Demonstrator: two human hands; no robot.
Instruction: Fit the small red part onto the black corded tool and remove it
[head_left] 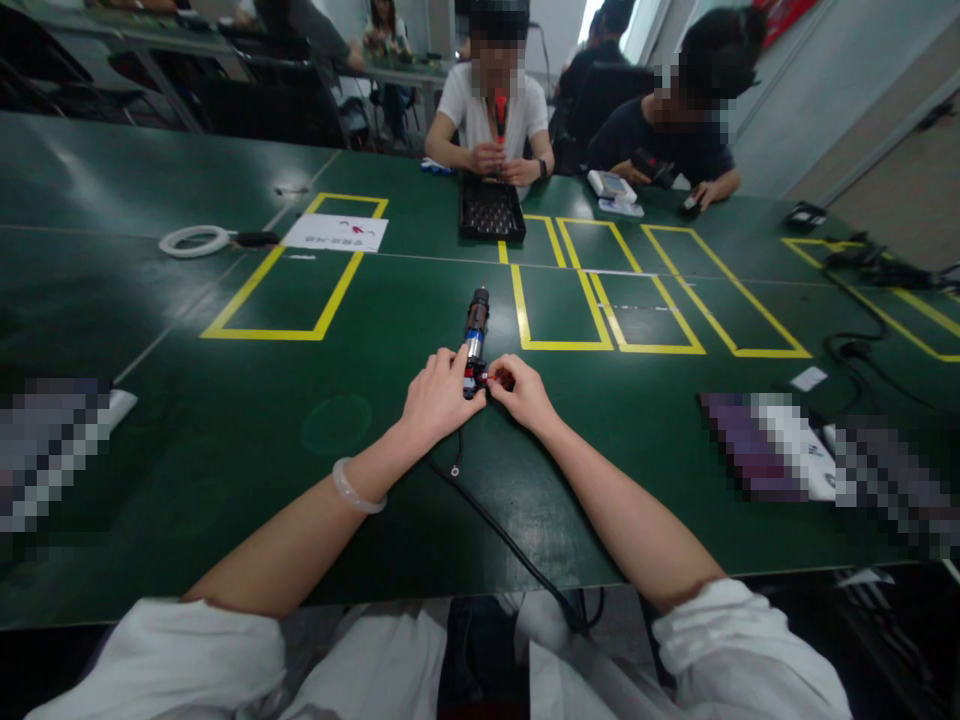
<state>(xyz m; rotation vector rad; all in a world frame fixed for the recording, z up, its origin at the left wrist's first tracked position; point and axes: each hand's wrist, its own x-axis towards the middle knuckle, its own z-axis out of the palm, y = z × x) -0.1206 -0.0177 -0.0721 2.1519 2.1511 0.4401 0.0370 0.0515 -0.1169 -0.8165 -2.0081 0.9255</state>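
On the green table lies a slim opened power tool body (476, 320), with a dark pointed nose at the far end and a silver and blue motor-like section behind it. My left hand (437, 402) grips its near end from the left, fingers over the side and thumb across the back. Close by on the right, my right hand (528, 396) pinches at a small reddish-orange piece, perhaps wire, against the tool's rear; fingers partly hide it. A black cable (510, 542) runs from beneath my left hand toward the table edge. Beside it, a thin lead ends in a ring terminal (454, 471).
Yellow tape rectangles (525, 310) mark the table (390, 540). Across from me, a person handles a red-handled tool over a black tray (492, 232). A printed sheet (337, 233) and coiled white cable (193, 241) lie left; black cables (885, 270) lie right.
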